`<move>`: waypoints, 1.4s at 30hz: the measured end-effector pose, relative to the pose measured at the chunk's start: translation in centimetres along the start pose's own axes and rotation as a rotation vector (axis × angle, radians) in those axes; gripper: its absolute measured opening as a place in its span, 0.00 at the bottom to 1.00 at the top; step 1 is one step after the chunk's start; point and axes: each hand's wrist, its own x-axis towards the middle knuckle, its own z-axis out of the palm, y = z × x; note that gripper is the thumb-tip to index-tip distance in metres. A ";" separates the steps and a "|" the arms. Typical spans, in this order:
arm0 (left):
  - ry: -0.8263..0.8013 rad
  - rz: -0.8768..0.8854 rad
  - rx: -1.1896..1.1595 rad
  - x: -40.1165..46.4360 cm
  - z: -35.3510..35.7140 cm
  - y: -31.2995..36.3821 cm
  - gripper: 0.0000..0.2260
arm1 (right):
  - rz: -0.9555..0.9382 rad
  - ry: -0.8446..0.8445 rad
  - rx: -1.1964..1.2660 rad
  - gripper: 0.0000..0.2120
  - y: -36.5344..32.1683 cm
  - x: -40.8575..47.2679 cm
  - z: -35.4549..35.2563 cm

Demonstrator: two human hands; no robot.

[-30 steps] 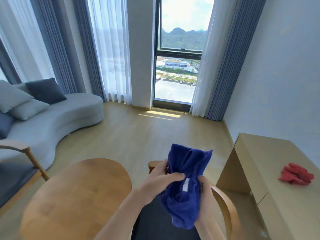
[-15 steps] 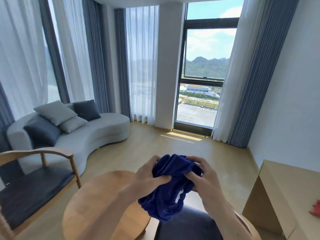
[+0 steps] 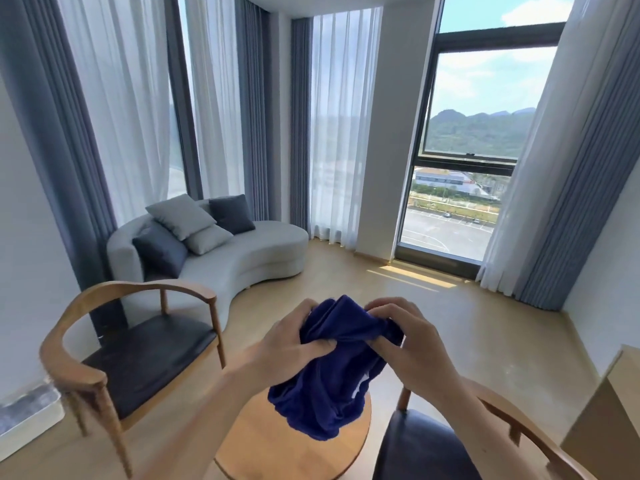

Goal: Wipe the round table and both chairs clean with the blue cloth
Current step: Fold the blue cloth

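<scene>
I hold the bunched blue cloth (image 3: 329,382) in the air above the round wooden table (image 3: 263,445). My left hand (image 3: 287,344) grips its left side and my right hand (image 3: 401,341) pinches its top right; the rest hangs down between them. One wooden chair (image 3: 138,348) with a dark seat stands left of the table. A second chair (image 3: 429,445) with a dark seat is at the bottom right, close below my right arm. Much of the table top is hidden behind the cloth and my left arm.
A grey curved sofa (image 3: 242,265) with several cushions stands behind the left chair. A wooden cabinet (image 3: 609,417) is at the right edge. Curtains and tall windows line the far walls, and open wood floor (image 3: 467,323) lies beyond the table.
My view has tilted up and swung left, bringing the left chair and sofa fully in. My hands have spread a little on the cloth, with the right one now on top.
</scene>
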 end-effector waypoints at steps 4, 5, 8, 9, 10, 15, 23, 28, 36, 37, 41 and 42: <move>-0.055 0.021 0.000 -0.1 -3.5 -2.1 0.15 | -0.047 0.014 -0.074 0.04 -2.0 2.2 2.4; -0.066 0.037 0.006 0.0 -4.2 -2.6 0.15 | -0.044 0.006 -0.076 0.04 -2.6 2.8 3.0; -0.055 0.123 0.036 0.4 -5.5 -3.2 0.17 | -0.033 -0.024 -0.131 0.06 -4.0 4.5 4.5; -0.043 0.167 0.062 0.5 -5.8 -3.1 0.17 | -0.038 -0.035 -0.164 0.07 -4.3 5.0 4.9; -0.026 0.211 0.105 0.7 -6.1 -3.0 0.18 | -0.050 -0.050 -0.197 0.08 -4.5 5.5 5.3; 0.115 0.323 0.289 2.1 -6.5 -1.5 0.09 | -0.049 -0.092 -0.215 0.11 -4.5 6.9 5.5; 0.091 0.344 0.209 4.1 -7.7 1.7 0.06 | 0.036 -0.060 -0.081 0.09 -4.4 7.9 4.2; 0.041 0.362 0.159 4.4 -7.5 3.2 0.05 | 0.035 -0.104 0.043 0.07 -4.0 8.4 3.5; 0.096 0.294 0.172 4.2 -9.5 2.8 0.07 | 0.063 -0.400 0.077 0.09 0.0 6.3 2.3; 0.101 0.281 0.227 4.2 -10.0 2.4 0.07 | 0.052 -0.340 0.047 0.08 0.2 6.5 1.9; 0.134 0.215 0.312 4.1 -11.4 0.8 0.06 | 0.028 -0.192 0.074 0.09 -0.3 8.2 -0.1; 0.135 0.198 0.307 4.1 -11.5 0.5 0.07 | 0.016 -0.170 0.076 0.10 -0.6 8.6 -0.4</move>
